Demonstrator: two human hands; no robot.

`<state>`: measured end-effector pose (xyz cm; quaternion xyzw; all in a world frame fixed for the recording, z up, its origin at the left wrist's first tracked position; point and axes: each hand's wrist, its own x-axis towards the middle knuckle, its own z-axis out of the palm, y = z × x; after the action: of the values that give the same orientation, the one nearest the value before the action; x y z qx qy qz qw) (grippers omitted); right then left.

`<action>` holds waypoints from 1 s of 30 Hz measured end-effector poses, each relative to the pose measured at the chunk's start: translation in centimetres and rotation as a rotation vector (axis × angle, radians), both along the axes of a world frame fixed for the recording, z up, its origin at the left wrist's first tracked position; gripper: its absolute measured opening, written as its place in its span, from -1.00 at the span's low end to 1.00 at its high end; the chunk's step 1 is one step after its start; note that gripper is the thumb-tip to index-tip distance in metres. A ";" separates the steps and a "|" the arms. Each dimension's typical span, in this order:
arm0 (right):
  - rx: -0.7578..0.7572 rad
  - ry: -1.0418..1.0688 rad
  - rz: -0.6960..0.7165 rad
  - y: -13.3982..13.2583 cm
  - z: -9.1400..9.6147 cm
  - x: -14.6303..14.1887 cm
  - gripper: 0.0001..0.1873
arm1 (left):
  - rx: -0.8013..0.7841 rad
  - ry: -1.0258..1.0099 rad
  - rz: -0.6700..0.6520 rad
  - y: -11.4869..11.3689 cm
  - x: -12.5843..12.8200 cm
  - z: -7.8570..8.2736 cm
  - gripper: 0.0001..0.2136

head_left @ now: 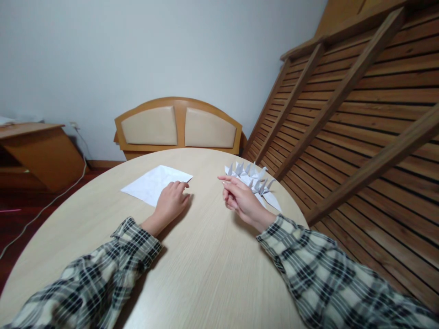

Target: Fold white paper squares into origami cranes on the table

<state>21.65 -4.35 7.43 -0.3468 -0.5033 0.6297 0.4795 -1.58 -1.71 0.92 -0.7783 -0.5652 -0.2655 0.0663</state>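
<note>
My left hand (171,201) rests on the round table (192,265) with its fingers curled over the near corner of a creased white paper sheet (154,183). My right hand (240,197) hovers just above the table, fingers loosely curled with the index finger pointing left, nothing visible in it. Right behind it stand several folded white paper cranes (252,176) on another white sheet (272,199) near the table's right edge.
A wooden chair with padded back (178,125) stands at the far side of the table. A slatted wooden frame (360,114) leans along the right. A wooden desk (37,146) and a white cable (51,198) are at the left.
</note>
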 end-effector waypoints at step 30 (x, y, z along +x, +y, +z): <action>-0.376 0.330 0.341 7.2 -7.4 -3.3 -0.55 | -0.076 -0.122 0.112 0.6 -0.1 0.9 -0.79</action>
<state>18.32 2.83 -0.02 -0.2333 -0.3440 0.8311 0.3695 -1.68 -1.10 1.77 -0.7299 -0.6202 -0.2868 0.0170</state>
